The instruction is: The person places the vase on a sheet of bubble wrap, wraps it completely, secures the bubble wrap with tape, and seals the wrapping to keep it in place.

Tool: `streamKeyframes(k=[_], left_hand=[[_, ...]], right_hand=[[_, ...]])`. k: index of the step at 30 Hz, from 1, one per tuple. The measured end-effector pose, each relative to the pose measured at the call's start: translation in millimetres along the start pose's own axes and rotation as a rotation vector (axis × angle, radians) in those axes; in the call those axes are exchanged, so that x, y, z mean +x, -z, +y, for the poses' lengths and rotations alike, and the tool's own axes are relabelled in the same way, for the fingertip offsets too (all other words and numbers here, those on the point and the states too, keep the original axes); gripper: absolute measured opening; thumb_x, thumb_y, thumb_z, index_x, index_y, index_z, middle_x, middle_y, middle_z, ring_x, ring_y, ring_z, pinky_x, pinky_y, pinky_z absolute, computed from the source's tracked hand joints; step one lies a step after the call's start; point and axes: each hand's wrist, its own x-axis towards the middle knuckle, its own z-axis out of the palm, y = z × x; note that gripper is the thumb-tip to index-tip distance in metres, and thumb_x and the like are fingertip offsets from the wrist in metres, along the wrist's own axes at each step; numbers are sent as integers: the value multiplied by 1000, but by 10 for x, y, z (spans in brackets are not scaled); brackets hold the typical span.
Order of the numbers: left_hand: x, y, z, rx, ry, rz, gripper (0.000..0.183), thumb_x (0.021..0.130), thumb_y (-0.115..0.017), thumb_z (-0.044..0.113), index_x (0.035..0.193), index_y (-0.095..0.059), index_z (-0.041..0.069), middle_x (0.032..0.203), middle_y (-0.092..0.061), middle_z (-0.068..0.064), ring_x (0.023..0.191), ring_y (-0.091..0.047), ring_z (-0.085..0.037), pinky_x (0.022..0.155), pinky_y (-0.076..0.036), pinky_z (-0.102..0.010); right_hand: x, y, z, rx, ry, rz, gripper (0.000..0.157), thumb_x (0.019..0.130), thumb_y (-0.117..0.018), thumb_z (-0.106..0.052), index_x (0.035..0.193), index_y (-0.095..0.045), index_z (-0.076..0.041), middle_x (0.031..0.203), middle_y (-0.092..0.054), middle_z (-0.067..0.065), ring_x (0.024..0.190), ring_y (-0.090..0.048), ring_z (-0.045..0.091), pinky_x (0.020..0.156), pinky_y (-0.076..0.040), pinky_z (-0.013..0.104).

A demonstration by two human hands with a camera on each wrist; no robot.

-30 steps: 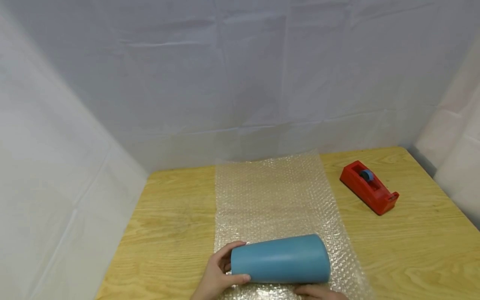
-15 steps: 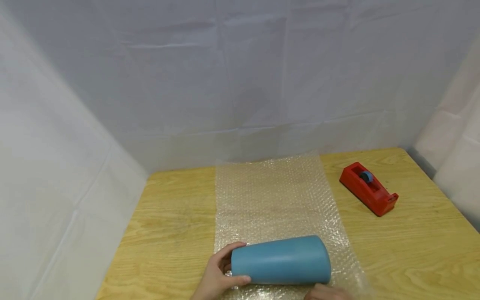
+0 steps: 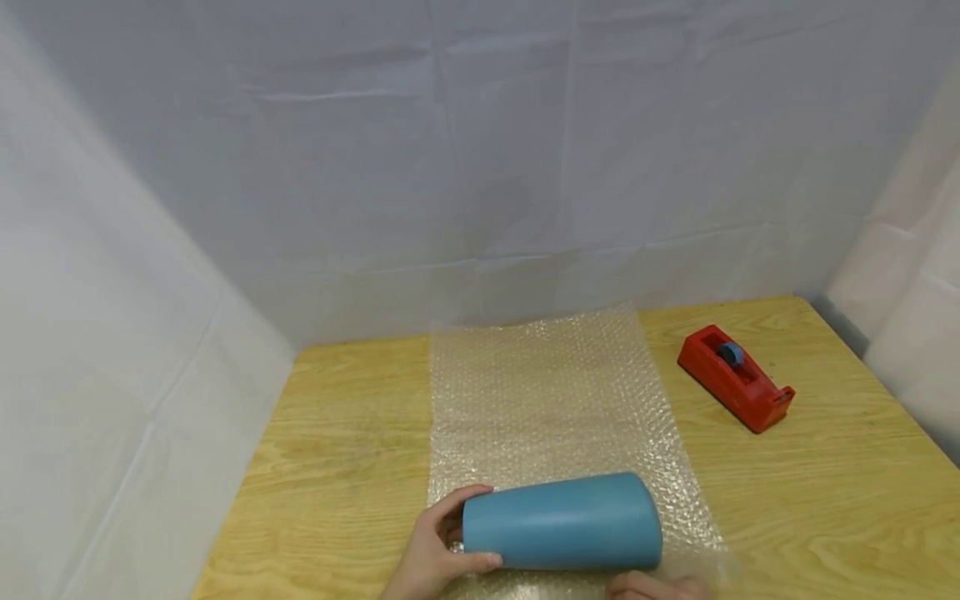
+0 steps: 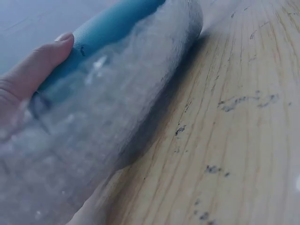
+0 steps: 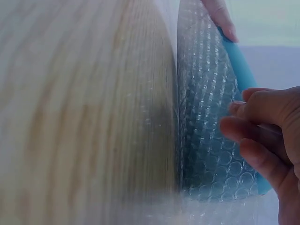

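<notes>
A blue tapered cylinder (image 3: 562,522) lies on its side across the near part of a clear bubble wrap sheet (image 3: 536,392). My left hand (image 3: 438,542) grips its narrower left end, thumb in front and a finger over the far side. Beside the wider end, at the bottom of the head view, is my right hand (image 3: 656,586). In the right wrist view, its thumb and forefinger pinch the near edge of the wrap (image 5: 204,103), which is raised against the cylinder's near side. The left wrist view shows this raised wrap (image 4: 103,108) covering the cylinder's lower part.
A red tape dispenser (image 3: 737,379) with a blue-cored roll stands on the wooden table (image 3: 337,433), right of the wrap. The wrap reaches the table's far edge. White sheets (image 3: 495,167) hang behind and at both sides.
My right hand has shifted slightly right along the cylinder, its fingers going from extended under the near side to curled at the wrap's edge. The left hand and cylinder stay nearly still.
</notes>
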Motion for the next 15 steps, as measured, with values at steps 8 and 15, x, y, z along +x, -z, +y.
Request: streamKeyframes(k=[8,15], left_hand=[[8,4,37,19,16,8,72,77,-87,12,140,-54,6,133,-59,-16,102,-66,-28,81,-56,-35],[16,8,60,2,-2,-1,71,77,-86,8,140,-54,4,134,-58,-18,102,-67,-27,81,-56,-35]], right_hand=[[27,31,38,-34,-14,38,20,102,-54,-30,93,-70,-23,100,-65,-10,83,-60,-5,58,-46,7],[31,85,17,-3,-147,-11,19,83,-76,-28,99,-71,-20,103,-66,-10,85,-62,-3,58,-44,8]])
